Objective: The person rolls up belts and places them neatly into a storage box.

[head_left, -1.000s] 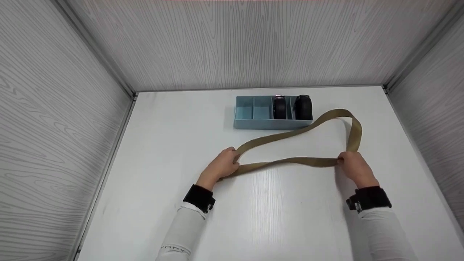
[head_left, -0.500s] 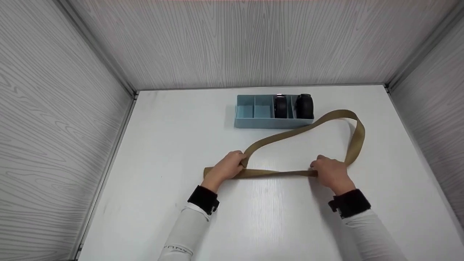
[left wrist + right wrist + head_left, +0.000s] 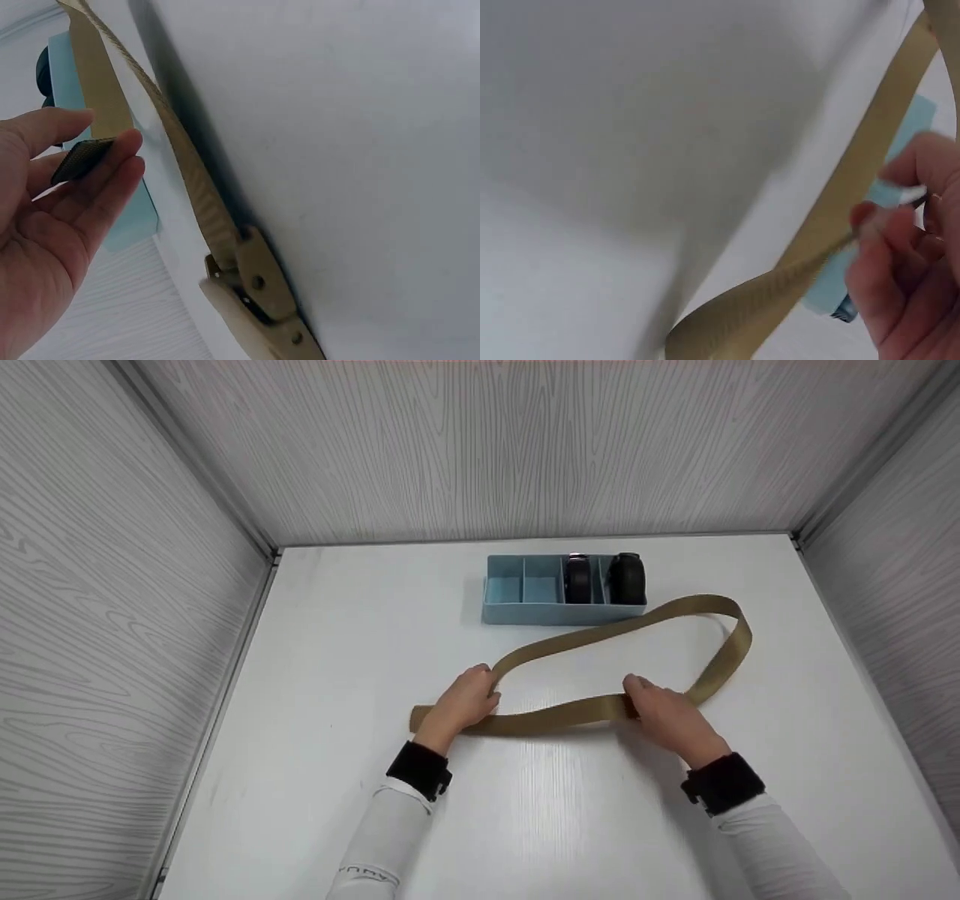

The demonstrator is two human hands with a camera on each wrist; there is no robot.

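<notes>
A tan webbing belt (image 3: 577, 641) forms a long loop on the table. Its tan buckle (image 3: 266, 289), seen in the left wrist view, lies below the left hand and is mostly hidden by that hand in the head view. My left hand (image 3: 466, 701) pinches the belt's dark-tipped end (image 3: 82, 157) between thumb and fingers. The right hand (image 3: 671, 720) pinches the near stretch of the strap, right of the buckle. In the right wrist view, the strap (image 3: 735, 311) runs out from those blurred fingers (image 3: 881, 277).
Behind the belt stands a light blue divided box (image 3: 562, 615) near the back wall. A dark rolled item (image 3: 577, 581) and a larger black one (image 3: 628, 581) sit in its right compartments. Wood-grain panels (image 3: 480, 450) enclose the white table (image 3: 337, 660).
The right hand has moved left along the near stretch of the belt. That stretch now sags nearer the front, and the belt's left part shows past the left wrist. The left hand barely moved.
</notes>
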